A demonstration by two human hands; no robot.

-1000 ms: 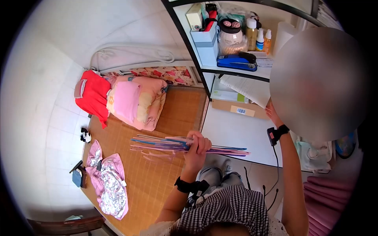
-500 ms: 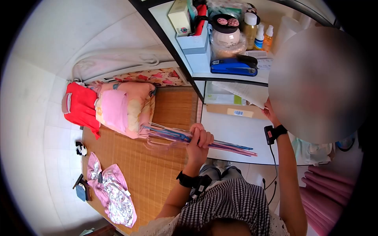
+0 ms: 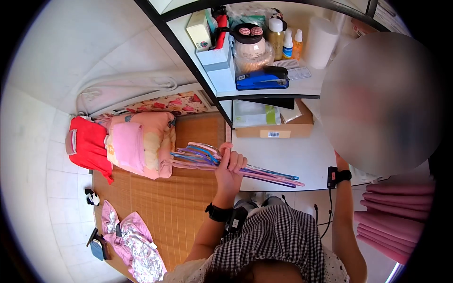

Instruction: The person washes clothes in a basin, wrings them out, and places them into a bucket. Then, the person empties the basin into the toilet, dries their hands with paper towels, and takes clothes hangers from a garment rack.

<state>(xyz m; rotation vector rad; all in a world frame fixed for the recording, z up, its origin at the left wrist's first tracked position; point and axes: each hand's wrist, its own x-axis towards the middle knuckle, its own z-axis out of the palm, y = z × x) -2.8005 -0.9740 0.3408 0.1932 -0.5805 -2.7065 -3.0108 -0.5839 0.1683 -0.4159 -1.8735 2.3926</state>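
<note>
A bundle of coloured clothes hangers (image 3: pixel 270 177), in pink, blue and purple, is gripped in my left hand (image 3: pixel 230 170). Its fingers wrap round the middle of the bundle, which reaches from over the bed to the front of the white desk (image 3: pixel 278 153). On the right, only the wrist end of my right hand (image 3: pixel 341 163) shows above a black strap. A round grey blur hides its fingers and anything they may hold. The nearest thing to it in sight is the desktop, with a cardboard box (image 3: pixel 297 130) holding flat packets farther back.
A shelf above the desk carries a blue stapler (image 3: pixel 262 79), bottles and a white cylinder (image 3: pixel 321 42). Left lies a bed with a mat (image 3: pixel 188 212), folded bedding (image 3: pixel 141 146), red cloth (image 3: pixel 88 144) and a pink garment (image 3: pixel 137 245). Pink curtains (image 3: pixel 394 217) hang right.
My right hand has moved right and toward me, behind the blur. The white paper it was touching over the box is no longer there. My left hand keeps the hangers, turned slightly.
</note>
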